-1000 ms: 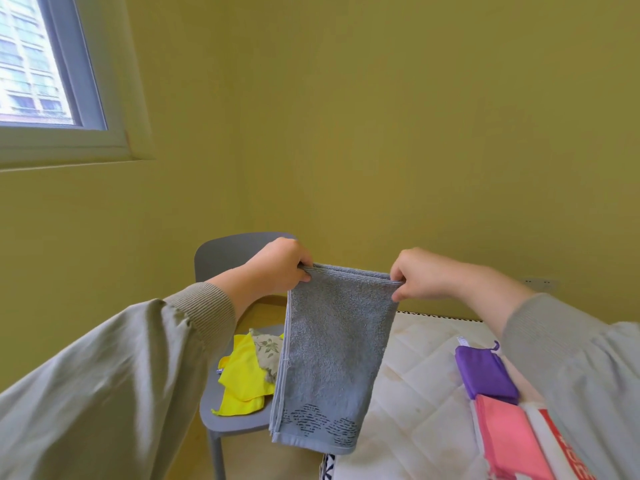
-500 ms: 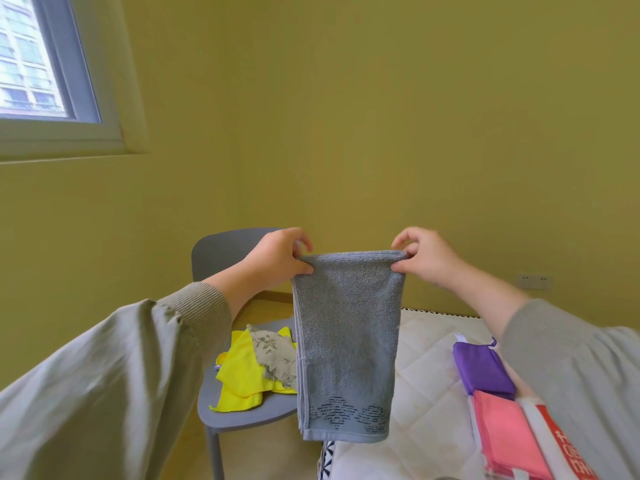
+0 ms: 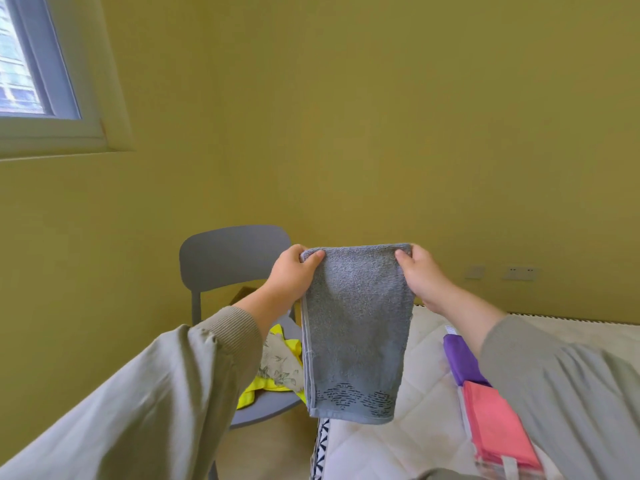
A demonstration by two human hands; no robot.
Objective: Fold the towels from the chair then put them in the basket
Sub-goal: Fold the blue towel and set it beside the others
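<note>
Nearby, a quilted white bed lies right and a grey chair holding yellow cloths lies left, with an olive wall and a window beyond. Between them hangs the grey towel, dark-patterned near its hem. The left hand and right hand each take a top corner in a pinching grip.

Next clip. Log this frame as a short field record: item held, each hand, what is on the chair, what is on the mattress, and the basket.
held item: grey towel, hanging down, patterned hem at the bottom
left hand: pinches the towel's top left corner
right hand: pinches the towel's top right corner
chair: grey; yellow cloth and floral cloth lie unfolded on the seat
mattress: white, quilted; purple folded cloth and pink folded cloth lie on it
basket: not in view
</note>
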